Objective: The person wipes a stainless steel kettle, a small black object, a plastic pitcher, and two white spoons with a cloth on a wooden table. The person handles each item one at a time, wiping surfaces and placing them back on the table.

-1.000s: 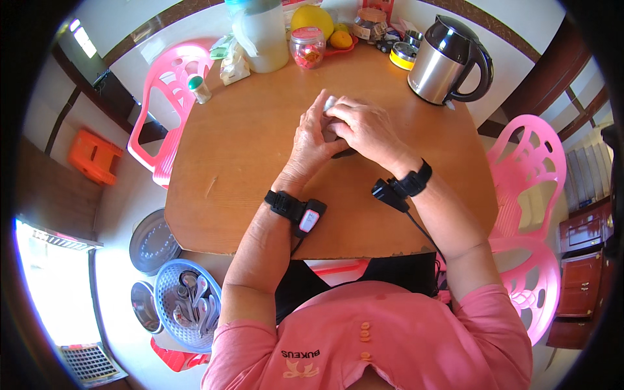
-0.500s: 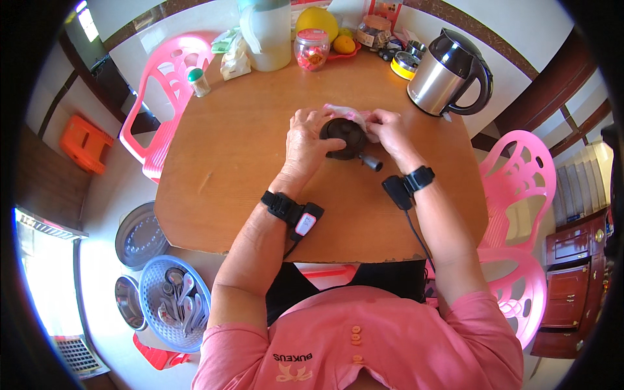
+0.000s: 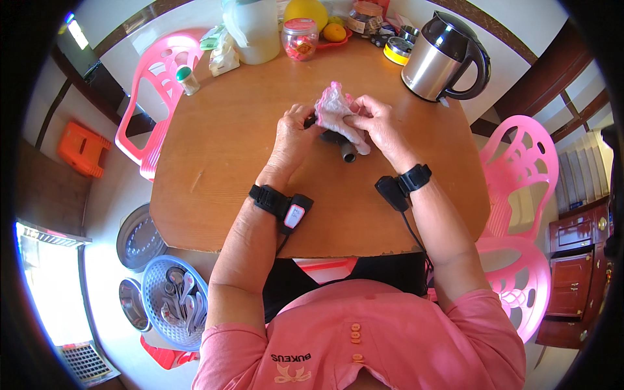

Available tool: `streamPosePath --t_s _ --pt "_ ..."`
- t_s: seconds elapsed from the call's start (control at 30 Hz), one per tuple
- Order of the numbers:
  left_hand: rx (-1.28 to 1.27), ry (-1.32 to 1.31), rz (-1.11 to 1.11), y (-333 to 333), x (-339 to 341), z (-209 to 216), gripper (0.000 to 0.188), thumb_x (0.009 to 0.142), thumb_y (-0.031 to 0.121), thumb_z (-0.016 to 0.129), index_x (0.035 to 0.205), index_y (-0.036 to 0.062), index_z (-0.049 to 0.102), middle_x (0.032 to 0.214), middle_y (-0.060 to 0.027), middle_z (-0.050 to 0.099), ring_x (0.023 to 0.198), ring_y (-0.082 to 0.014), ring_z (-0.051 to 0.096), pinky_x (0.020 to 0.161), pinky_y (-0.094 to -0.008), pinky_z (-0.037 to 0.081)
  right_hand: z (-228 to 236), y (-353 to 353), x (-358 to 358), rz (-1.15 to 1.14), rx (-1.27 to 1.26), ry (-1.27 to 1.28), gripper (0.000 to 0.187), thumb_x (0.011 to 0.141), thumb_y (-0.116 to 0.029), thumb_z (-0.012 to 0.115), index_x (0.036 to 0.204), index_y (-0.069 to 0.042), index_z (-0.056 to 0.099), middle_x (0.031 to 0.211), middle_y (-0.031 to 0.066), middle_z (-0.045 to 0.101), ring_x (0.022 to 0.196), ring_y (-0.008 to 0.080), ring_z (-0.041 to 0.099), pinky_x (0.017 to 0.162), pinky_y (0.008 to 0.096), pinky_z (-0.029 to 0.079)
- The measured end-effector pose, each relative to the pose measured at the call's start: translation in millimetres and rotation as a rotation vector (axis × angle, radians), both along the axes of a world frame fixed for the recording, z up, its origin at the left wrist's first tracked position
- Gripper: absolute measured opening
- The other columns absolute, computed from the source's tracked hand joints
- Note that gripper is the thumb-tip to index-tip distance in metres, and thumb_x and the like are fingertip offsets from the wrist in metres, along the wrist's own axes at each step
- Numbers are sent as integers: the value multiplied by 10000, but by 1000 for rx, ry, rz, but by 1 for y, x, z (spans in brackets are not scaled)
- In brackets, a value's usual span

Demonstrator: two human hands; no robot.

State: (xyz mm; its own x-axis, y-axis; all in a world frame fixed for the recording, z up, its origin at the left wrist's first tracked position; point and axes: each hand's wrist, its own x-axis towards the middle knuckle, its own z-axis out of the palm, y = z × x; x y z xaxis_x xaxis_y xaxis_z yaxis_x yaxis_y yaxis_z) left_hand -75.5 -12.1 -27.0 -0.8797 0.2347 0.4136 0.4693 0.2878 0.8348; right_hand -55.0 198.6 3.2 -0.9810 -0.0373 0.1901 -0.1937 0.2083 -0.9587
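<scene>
Holding a white, pink-edged cloth [image 3: 334, 112] against a dark pot [image 3: 334, 138].
The right hand [image 3: 379, 125] is pinching the cloth in a narrow grip; the left hand [image 3: 294, 134] is curling its grip around the pot's left side. The cloth, bunched behind the pot a moment ago, is now covering most of it, apparently reaching its near side, while a stubby tube [image 3: 349, 155] is poking out beneath. All this is happening over the tabletop's [image 3: 221, 162] middle; whether the pot is touching it, I cannot tell.
</scene>
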Motion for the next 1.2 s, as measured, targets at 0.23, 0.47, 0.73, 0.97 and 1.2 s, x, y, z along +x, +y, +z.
streamPosePath --t_s 0.23,0.47,0.73,0.97,1.2 --pt "96 -33 -37 1 1 -3 377 845 67 750 1212 7 688 1077 -76 674 968 -177 628 893 -307 501 -8 -1 -7 -174 -259 -151 165 912 -131 715 988 5 661 792 -1 609 674 100 570 574 269 460" --pt "162 -46 -35 3 -2 -7 377 825 87 767 1189 17 695 1067 -106 670 993 -215 636 905 -329 505 -8 5 0 -40 365 132 412 849 -200 782 1184 9 667 760 24 634 710 103 597 641 286 499" --pt "154 -64 58 5 -3 -8 452 788 143 812 1204 22 682 1106 -156 654 1014 -248 650 903 -353 515 10 5 5 -45 -108 -269 297 928 -304 696 1085 -58 640 818 13 664 671 75 622 514 226 437" --pt "113 -228 355 6 3 -8 573 746 203 854 1217 -37 633 961 -153 703 878 -250 684 804 -353 547 -2 3 -1 -187 159 -37 227 947 -239 676 1033 -33 635 798 20 664 652 130 619 584 242 471" --pt "353 -355 254 2 -3 -11 536 775 103 822 1245 -44 610 816 -106 685 665 -179 656 614 -316 542 -12 0 -12 9 223 354 194 917 -76 672 1084 18 642 1037 69 635 955 150 611 852 300 494"
